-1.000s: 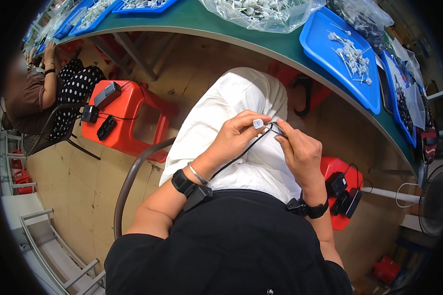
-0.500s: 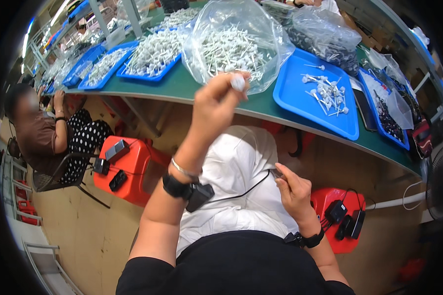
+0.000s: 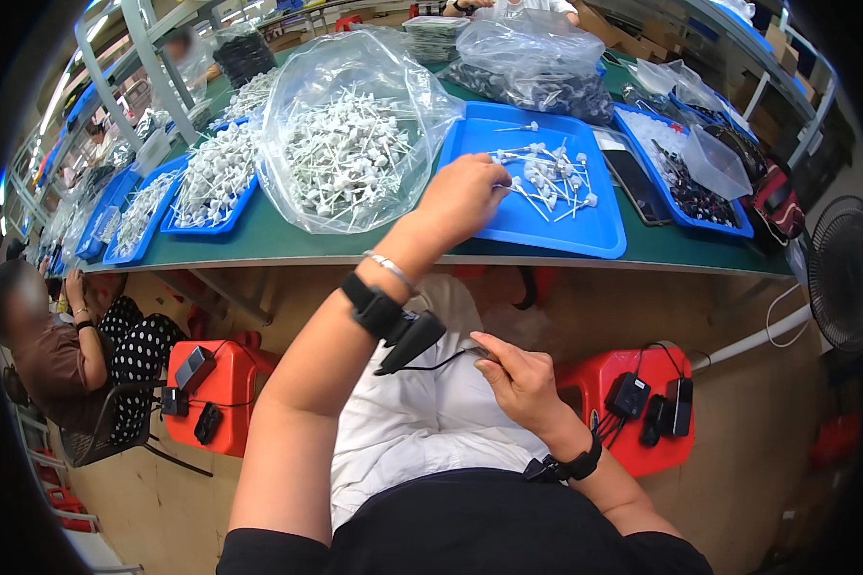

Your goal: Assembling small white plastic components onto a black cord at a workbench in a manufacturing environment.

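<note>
My left hand (image 3: 465, 196) reaches over the near left part of a blue tray (image 3: 537, 235). Its fingers are bent and pinched, with the tips beside a loose pile of white-headed parts with thin stems (image 3: 551, 177); whatever they grip is hidden. Lower down, above my lap, my right hand (image 3: 525, 381) is closed, thumb against forefinger, on something small that I cannot make out. A thin black cable (image 3: 436, 365) runs toward those fingertips from the black device (image 3: 408, 335) strapped to my left wrist.
A large clear bag of similar white parts (image 3: 345, 158) stands left of the tray. To the right lie a phone (image 3: 636, 187) and another blue tray (image 3: 729, 228) of dark parts. Red stools (image 3: 633, 450) flank my legs. A seated person (image 3: 53, 355) works at left.
My left hand has moved right, from in front of the bag, where it held up a white-headed part, to the blue tray. My right hand stays low, closed. The view has shifted.
</note>
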